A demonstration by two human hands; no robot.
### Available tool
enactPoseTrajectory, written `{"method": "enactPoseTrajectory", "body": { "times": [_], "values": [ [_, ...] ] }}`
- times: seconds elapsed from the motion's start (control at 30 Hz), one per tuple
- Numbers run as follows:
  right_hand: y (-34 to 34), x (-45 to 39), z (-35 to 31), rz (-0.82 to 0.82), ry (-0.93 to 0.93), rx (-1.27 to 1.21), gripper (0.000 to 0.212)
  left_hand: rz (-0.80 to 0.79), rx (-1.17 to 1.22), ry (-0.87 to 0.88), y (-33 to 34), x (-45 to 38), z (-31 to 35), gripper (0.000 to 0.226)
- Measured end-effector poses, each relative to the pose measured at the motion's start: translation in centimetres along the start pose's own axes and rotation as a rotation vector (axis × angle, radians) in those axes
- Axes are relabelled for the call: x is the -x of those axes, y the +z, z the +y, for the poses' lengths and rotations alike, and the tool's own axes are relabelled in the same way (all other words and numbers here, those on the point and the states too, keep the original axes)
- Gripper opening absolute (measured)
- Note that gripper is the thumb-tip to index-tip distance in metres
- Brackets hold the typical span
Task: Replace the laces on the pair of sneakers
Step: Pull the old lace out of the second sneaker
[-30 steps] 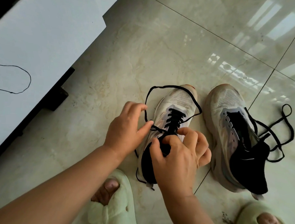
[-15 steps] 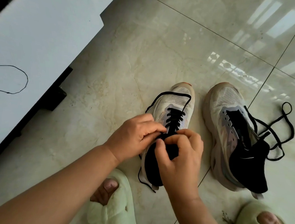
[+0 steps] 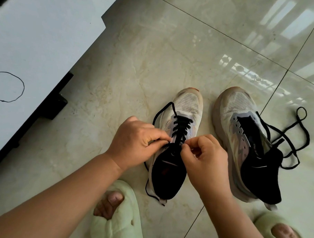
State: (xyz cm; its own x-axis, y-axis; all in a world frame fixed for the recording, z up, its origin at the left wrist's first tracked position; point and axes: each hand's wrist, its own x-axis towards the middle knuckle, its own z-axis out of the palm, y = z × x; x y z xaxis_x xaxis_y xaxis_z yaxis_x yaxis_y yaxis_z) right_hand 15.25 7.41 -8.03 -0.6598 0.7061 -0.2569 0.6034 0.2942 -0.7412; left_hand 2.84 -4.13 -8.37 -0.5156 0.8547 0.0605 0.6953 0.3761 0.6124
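On the glossy beige floor tiles (image 3: 155,55), two sneakers side by side, toes pointing away from the wearer of the camera. Left sneaker (image 3: 186,111): pale mesh toe, lilac-grey eyelet panel, black tongue and collar; black lace (image 3: 181,126) threaded in crossed rows up the eyelets. One loop of that lace arcs out past the shoe's left edge; a further run trails along the left side of the sole down to the heel.

Left hand (image 3: 133,143) and right hand (image 3: 206,157) sit close together over the top eyelets, fingertips nearly meeting. Each pinches the lace between thumb and forefinger, other fingers curled.

Right sneaker (image 3: 237,108): same colours, worn and dingy at the toe, eyelets bare, tongue exposed. Loose black lace (image 3: 296,132) lies in tangled loops on the floor against its right side, partly draped over the collar.

Two pale green fluffy slippers near the bottom edge, toes showing: one (image 3: 115,225) below the left sneaker, one (image 3: 266,226) at the right corner. White cabinet top (image 3: 39,41) at upper left, with a thin dark thread (image 3: 21,93) curled on it.
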Motion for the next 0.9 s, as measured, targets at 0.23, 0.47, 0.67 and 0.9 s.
{"method": "enactPoseTrajectory", "body": {
  "times": [0.23,0.47,0.67,0.9],
  "values": [
    [0.0,-1.0,0.0,-0.114,-0.072,0.099,0.016,0.084,0.039,-0.153,0.8,0.7,0.4,0.008],
    [-1.0,-2.6,0.5,-0.279,-0.265,0.200,0.016,0.088,0.148,-0.259,1.0,0.8,0.6,0.009],
    [-0.9,-2.5,0.9,-0.221,-0.262,0.057,0.020,0.020,0.120,-0.238,0.8,0.6,0.7,0.012],
    [-1.8,-1.5,1.9,-0.247,-0.425,0.018,0.013,-0.061,0.178,-0.117,-0.1,0.3,-0.4,0.016]
  ]
}}
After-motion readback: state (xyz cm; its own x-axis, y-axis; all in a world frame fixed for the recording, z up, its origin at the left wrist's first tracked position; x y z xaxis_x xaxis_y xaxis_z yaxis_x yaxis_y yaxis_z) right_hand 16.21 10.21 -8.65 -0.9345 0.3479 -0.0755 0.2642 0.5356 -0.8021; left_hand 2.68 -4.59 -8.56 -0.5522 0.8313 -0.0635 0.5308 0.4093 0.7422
